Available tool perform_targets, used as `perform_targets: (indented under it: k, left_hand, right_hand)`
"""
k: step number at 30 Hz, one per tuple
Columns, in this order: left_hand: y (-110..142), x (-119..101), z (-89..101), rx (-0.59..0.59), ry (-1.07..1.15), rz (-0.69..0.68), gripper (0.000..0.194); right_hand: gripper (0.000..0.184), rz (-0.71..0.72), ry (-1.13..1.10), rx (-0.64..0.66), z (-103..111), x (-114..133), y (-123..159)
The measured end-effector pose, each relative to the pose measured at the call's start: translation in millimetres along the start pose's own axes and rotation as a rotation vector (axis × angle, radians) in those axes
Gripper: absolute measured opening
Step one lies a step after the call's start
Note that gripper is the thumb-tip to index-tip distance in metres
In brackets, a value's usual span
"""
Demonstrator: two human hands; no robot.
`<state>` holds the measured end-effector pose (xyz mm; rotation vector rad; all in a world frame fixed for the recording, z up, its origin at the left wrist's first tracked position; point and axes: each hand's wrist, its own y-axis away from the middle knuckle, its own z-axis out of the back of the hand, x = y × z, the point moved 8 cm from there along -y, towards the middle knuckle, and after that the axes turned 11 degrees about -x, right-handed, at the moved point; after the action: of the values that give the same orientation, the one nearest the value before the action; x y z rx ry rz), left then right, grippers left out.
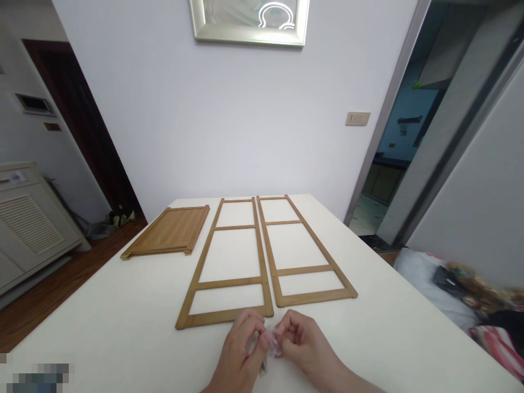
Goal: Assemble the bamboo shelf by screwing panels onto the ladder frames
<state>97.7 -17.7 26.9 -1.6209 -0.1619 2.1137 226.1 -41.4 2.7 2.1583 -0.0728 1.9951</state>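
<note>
A small clear plastic bag (272, 341) is pinched between both hands above the near edge of the white table (135, 316). My left hand (244, 349) grips it from the left, fingers curled. From the other side my right hand (302, 339) pinches it with thumb and forefinger. Small dark bits show at the bag's lower end, too small to name. Just beyond the hands lie two flat wooden frames side by side, a left frame (229, 284) and a right frame (305, 269), each with crossbars.
Stacked wooden slatted panels (174, 229) lie at the table's left. A wall with a switch plate (357, 118) and a framed picture (249, 35) rises behind the table. To the right are a doorway and a heap of bags and cloth (462, 289); a louvred cabinet (33, 224) stands left.
</note>
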Motion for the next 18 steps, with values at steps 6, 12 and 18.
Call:
perform_targets:
  k: [6, 12, 18]
  left_hand:
    - [1.3, 31.7, -2.7, -0.051, 0.274, 0.412, 0.047]
    - [5.3, 45.2, -21.7, 0.038, 0.441, 0.556, 0.044]
    - [3.2, 47.6, -13.6, -0.056, 0.545, 0.637, 0.036]
  right_hand:
    - [0.027, -0.087, -0.353, 0.018, 5.5, 18.5, -4.5]
    - [0.036, -0.180, -0.482, -0.014, 7.7, 8.6, -6.8]
    - [0.037, -0.170, -0.398, -0.071, 10.3, -2.0, -8.2]
